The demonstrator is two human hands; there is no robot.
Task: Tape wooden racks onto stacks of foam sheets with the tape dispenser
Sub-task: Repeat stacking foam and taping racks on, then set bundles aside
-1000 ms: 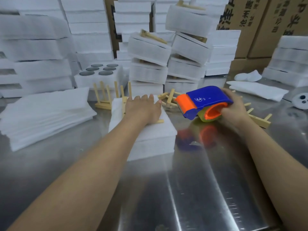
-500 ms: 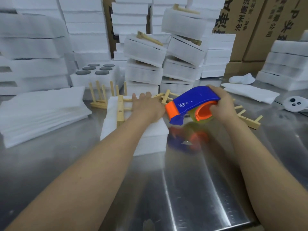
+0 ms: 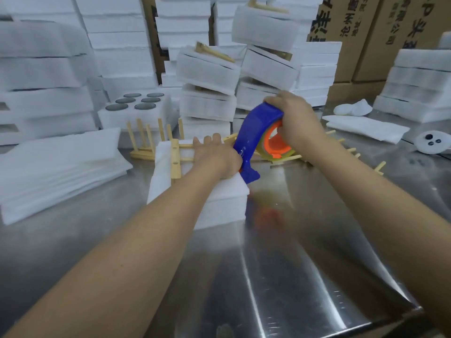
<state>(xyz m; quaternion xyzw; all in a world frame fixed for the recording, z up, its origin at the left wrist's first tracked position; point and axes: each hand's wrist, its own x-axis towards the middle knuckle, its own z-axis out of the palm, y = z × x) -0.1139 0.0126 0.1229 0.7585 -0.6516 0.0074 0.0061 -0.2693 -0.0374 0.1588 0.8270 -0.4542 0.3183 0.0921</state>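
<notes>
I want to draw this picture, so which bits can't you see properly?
All in the head view:
- The mouth of the tape dispenser: behind the left hand, so whether tape touches the foam stack is unclear.
- The wooden rack: partly under that hand and arm.
- The right hand grip: finger placement hidden by its own back.
- The cardboard box print: cut off by the top edge.

Single wide-angle head cam, worn by the person, faces fwd & down over steel table (image 3: 280,276), close on left hand (image 3: 214,158) & right hand (image 3: 299,123) mid-frame, foam stacks (image 3: 207,74) & cartons (image 3: 361,45) at back.
</notes>
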